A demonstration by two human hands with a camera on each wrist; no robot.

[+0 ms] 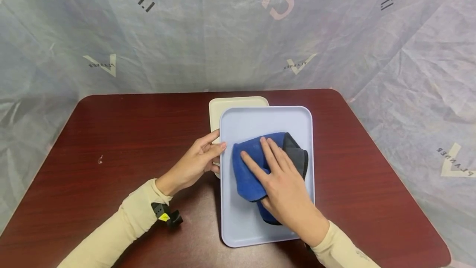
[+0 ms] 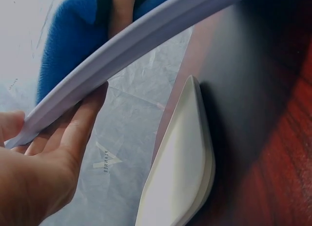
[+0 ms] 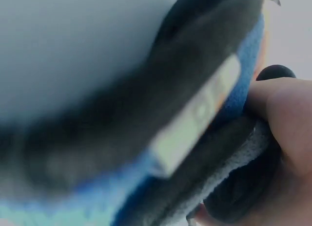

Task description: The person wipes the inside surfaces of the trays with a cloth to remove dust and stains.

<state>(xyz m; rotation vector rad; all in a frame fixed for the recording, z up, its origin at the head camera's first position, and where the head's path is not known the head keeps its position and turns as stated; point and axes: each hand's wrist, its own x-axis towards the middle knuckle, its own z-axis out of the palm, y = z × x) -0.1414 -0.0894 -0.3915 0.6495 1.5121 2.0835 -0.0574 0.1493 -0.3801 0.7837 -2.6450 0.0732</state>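
Note:
My left hand [image 1: 195, 158] grips the left edge of a pale lavender tray [image 1: 265, 119], thumb on the rim and fingers beneath. The left wrist view shows this tray [image 2: 122, 50] raised off the table and tilted. Over its middle lies a folded microfiber cloth [image 1: 249, 177], blue with a grey side and dark edging. My right hand [image 1: 284, 185] presses the cloth onto the tray with spread fingers; its thumb is tucked into the folds, mostly hidden in the head view. Close up, the right wrist view shows the cloth's dark edging and a pale label [image 3: 200, 114], blurred.
A cream tray [image 1: 238, 102] sits on the dark red wooden table [image 1: 148, 135], partly hidden behind the lavender one. In the left wrist view its rim [image 2: 202, 138] looks doubled. Grey printed sheeting [image 1: 186, 44] hangs around the table's back and sides.

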